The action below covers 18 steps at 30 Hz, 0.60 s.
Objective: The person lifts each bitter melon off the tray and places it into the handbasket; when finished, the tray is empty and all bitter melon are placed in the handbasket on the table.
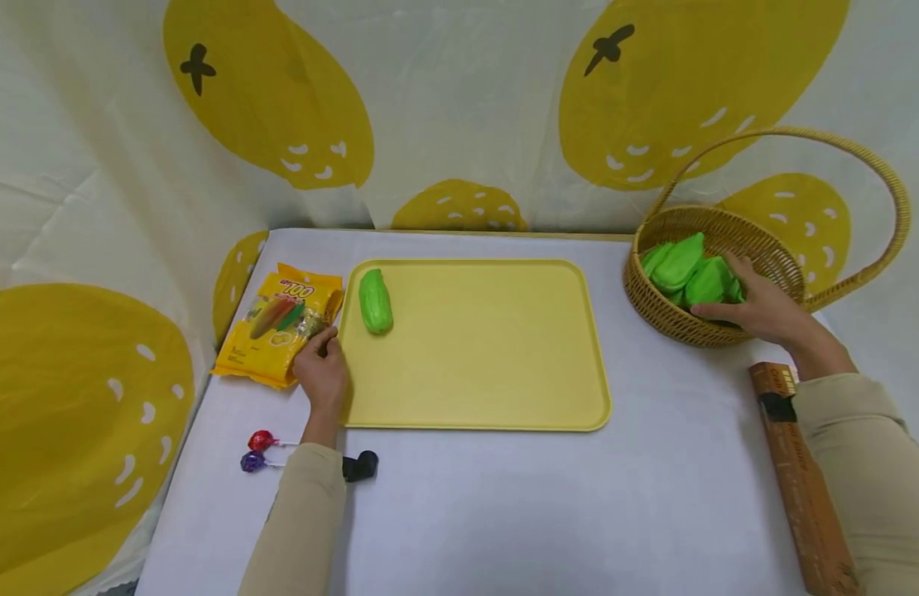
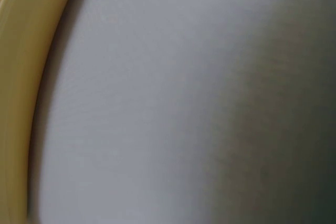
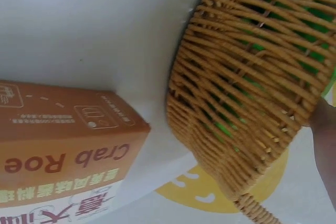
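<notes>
My right hand [image 1: 765,306] reaches into the wicker basket [image 1: 653,310], thumb and fingers around a bright green lobed fruit [image 1: 707,283]. Beside that lies another green lobed fruit [image 1: 677,261] with ridged sides and a pointed tip. In the right wrist view, green shows through the weave of the basket [image 3: 247,77]. My left hand [image 1: 324,372] grips the lower right edge of a yellow snack bag [image 1: 276,327], right by the tray's left rim; its fingertips are partly hidden. On the yellow tray [image 1: 474,348] lies an elongated green fruit [image 1: 375,303], near its upper left corner.
A red lollipop [image 1: 262,440] and a purple lollipop [image 1: 253,461] lie left of my left forearm. Below the basket, a long brown box [image 1: 802,497] marked "Crab Roe" lies partly under my right sleeve. The basket's tall handle [image 1: 895,199] arches over at the right.
</notes>
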Each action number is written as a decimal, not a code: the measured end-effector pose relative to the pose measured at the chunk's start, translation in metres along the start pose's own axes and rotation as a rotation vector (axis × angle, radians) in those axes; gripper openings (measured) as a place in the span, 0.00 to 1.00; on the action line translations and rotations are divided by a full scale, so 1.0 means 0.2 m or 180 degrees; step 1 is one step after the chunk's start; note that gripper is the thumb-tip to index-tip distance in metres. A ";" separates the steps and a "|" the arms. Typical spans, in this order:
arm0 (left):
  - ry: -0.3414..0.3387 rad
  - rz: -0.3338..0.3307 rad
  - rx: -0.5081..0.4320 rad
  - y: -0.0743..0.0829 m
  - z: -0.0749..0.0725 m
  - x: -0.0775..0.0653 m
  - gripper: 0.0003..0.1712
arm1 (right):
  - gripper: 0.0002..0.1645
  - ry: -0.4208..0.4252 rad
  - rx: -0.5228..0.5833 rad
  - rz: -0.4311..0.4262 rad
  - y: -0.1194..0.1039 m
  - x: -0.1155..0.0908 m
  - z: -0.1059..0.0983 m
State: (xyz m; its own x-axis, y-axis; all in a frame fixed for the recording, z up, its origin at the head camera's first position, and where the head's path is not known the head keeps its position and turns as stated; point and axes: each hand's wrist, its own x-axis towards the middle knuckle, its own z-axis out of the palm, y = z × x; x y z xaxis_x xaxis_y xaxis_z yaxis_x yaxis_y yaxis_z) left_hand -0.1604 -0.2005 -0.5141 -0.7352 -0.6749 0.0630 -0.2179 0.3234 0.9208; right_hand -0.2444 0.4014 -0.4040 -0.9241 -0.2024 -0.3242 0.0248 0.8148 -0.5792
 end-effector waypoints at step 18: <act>-0.0028 0.0000 -0.0055 0.00 -0.01 0.00 0.15 | 0.54 0.0323 -0.0169 -0.0414 -0.33 0.04 0.09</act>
State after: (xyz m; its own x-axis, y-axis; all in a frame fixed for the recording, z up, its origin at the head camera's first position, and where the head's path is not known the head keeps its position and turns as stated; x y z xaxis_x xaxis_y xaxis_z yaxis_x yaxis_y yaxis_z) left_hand -0.1597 -0.2025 -0.5133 -0.7408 -0.6690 0.0597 -0.2068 0.3117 0.9274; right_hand -0.2457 0.3371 -0.3820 -0.9520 -0.2544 -0.1704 -0.1153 0.8133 -0.5703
